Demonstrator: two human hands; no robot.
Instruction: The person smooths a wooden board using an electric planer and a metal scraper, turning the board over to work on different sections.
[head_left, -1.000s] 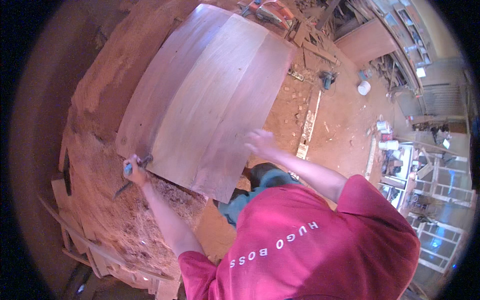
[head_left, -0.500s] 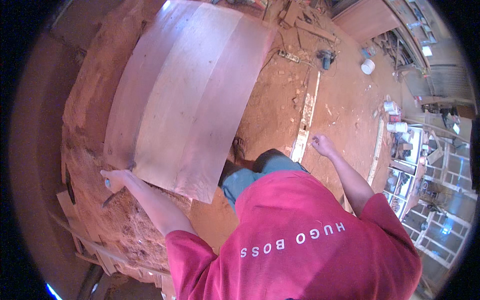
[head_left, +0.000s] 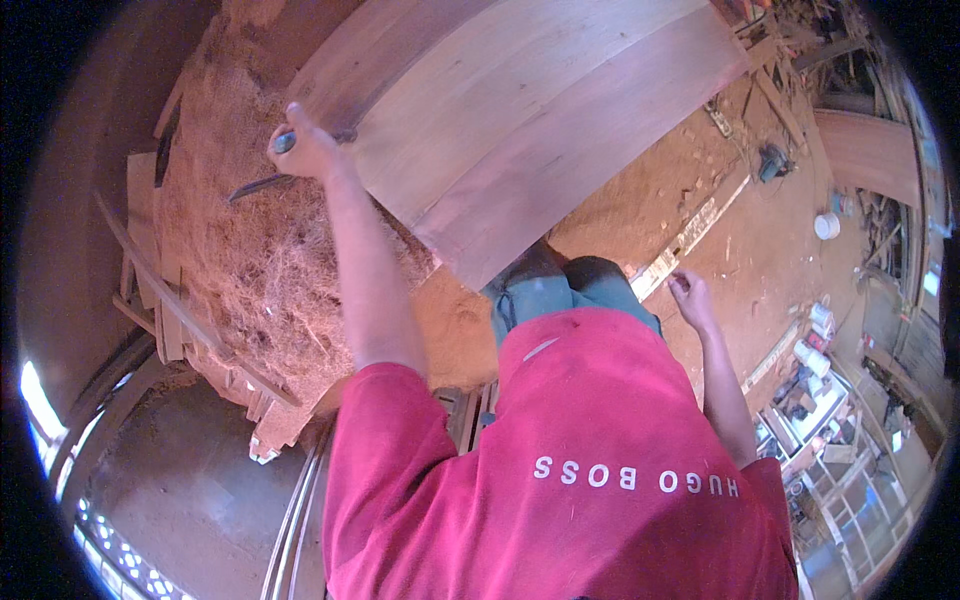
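My left hand (head_left: 312, 152) is closed around a dark hand tool (head_left: 262, 186) at the near left corner of a large wooden panel. A thin dark piece of the tool sticks out to the left below my fist, and a bluish end shows at the fingers. The tool's exact kind is hidden by the grip. The panel (head_left: 530, 110) is made of several wide boards in reddish and paler tones. My right hand (head_left: 690, 296) hangs over the floor at my right side, its fingers curled together. Whether it holds anything small cannot be made out.
A heap of shavings (head_left: 270, 255) lies left of the panel, with offcut boards (head_left: 165, 265) beyond it. To the right, a long pale strip (head_left: 690, 235) lies on the dusty floor. Farther off are a power tool (head_left: 773, 162), a white bucket (head_left: 827, 226) and white frames (head_left: 850, 490).
My view has turned left, so the panel sits farther up and right in the picture. My left hand stays at the panel's corner with the tool; the right remains curled.
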